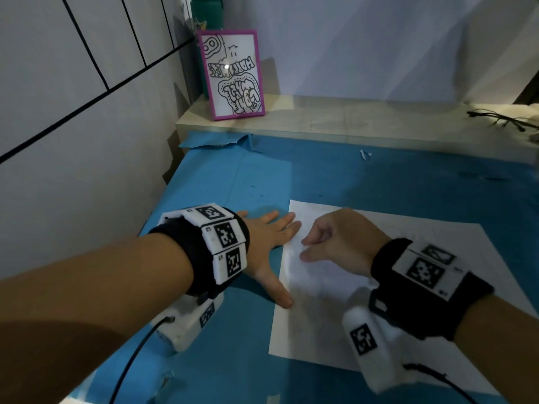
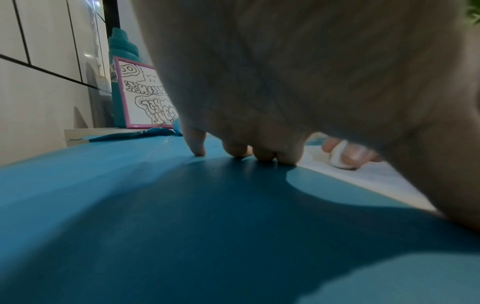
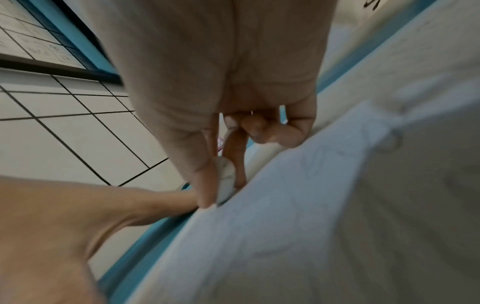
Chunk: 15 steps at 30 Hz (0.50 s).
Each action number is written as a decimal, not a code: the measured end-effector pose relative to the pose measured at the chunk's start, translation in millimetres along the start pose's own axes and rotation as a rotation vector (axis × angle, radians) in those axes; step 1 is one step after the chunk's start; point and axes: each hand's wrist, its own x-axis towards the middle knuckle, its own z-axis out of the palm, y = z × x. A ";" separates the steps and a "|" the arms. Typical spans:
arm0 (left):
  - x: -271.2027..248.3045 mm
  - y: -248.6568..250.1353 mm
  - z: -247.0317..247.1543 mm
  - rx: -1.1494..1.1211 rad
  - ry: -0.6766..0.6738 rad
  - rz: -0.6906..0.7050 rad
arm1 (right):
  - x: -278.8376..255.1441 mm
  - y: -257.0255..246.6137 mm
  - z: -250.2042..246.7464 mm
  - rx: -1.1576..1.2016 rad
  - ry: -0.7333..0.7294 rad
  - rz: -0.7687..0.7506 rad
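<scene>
Eraser (image 3: 225,181) sits pinched between thumb and forefinger of the right hand (image 1: 341,240), its tip on the left edge of the paper (image 1: 318,316). Beside that edge the left hand (image 1: 271,246) lies flat on the table (image 1: 379,176), fingers spread, steadying the sheet. Rubbing out appears to be the step in hand. The next move calls for short strokes with the sheet held firm.

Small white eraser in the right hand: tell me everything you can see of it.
The small white eraser is a rounded, rubbery-looking lump, smudged grey at its lower end. The right hand pinches it between thumb and a finger, roughly upright, with its lower end down on the white sheet of paper near the sheet's left edge. The head view hides it behind the fingers. The left hand, flat beside the paper, does not touch it.
</scene>
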 end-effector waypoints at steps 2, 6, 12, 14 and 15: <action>0.0 0.2 -0.3 0.001 -0.003 -0.005 | -3.3 -0.8 3.8 -0.014 0.007 -0.020; 0.5 0.7 -0.7 0.003 -0.001 -0.001 | -6.7 0.2 3.3 0.036 -0.063 -0.013; -0.1 0.5 -0.7 -0.005 0.001 -0.002 | -10.2 -7.4 13.8 0.027 -0.045 -0.061; 0.1 1.0 -0.2 0.001 -0.001 -0.003 | -4.7 -4.3 9.2 0.043 -0.011 -0.035; 0.2 1.4 -0.3 0.002 -0.002 -0.003 | -0.8 -1.9 6.1 0.024 0.038 -0.015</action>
